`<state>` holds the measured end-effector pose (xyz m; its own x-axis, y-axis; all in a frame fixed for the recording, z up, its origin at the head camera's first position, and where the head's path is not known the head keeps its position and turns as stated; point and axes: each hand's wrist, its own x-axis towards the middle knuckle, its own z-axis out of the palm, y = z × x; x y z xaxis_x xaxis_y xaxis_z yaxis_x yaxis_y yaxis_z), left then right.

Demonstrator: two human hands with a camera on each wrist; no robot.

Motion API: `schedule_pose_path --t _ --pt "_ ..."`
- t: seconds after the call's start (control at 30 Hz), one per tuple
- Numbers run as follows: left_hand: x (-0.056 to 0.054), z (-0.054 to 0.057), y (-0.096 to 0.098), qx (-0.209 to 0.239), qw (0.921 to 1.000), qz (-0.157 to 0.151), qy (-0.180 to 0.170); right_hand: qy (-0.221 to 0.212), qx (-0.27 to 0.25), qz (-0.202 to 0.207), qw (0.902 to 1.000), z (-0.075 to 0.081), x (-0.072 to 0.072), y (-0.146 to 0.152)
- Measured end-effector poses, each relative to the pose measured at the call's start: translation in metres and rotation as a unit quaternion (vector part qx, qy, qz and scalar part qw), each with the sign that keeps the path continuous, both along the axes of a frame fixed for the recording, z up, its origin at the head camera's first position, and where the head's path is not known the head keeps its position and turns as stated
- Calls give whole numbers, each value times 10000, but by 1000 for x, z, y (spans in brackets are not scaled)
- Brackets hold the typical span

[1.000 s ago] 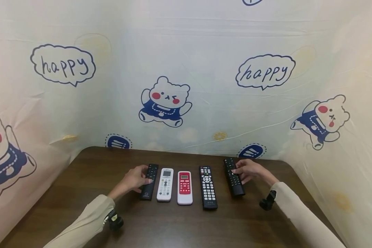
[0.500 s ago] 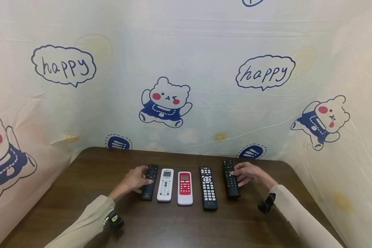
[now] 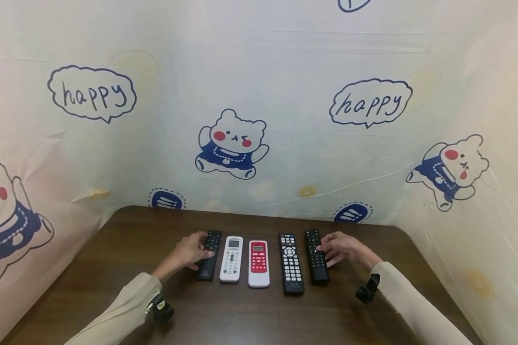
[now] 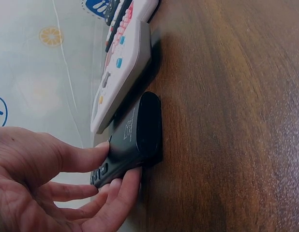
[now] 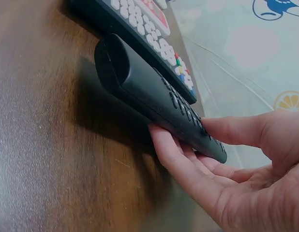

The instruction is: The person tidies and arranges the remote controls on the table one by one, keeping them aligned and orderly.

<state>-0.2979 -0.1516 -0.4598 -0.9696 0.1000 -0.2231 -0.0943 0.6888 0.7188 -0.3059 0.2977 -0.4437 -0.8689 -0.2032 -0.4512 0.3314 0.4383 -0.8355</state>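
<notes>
In the head view, my left hand (image 3: 190, 250) holds a slim black remote control (image 3: 206, 268) at the left end of a row. Its thumb lies on the button face and its fingers are along the outer side, as the left wrist view also shows. At the row's right end my right hand (image 3: 343, 246) grips another black remote control (image 3: 316, 261). Thumb on top and fingers beneath, the right wrist view shows this remote (image 5: 154, 99) tilted, with a shadow and a gap under its near end. Beside it lies a black remote with white buttons (image 3: 291, 268).
Between these lie a white remote (image 3: 231, 263) with a small screen and a red-and-white remote (image 3: 259, 262). All rest on a brown wooden table (image 3: 224, 316). A printed curtain (image 3: 293, 143) hangs behind and along both sides.
My right hand has moved left, carrying its black remote closer to the white-buttoned one and turning it nearly parallel to it. The left hand keeps its hold in place.
</notes>
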Motion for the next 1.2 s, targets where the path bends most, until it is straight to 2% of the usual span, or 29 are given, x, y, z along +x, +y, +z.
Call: schedule_pose_path --t 0.37,0.7,1.2 --pt "-2 1 0 54 10000 3 -12 -168 -321 57 9993 -3 -4 -2" --pt "-2 2 1 84 10000 -4 -5 136 -121 -5 9998 -7 1 -8" --pt "1 2 0 23 10000 9 -14 -99 -106 -9 9999 -10 2 -10"
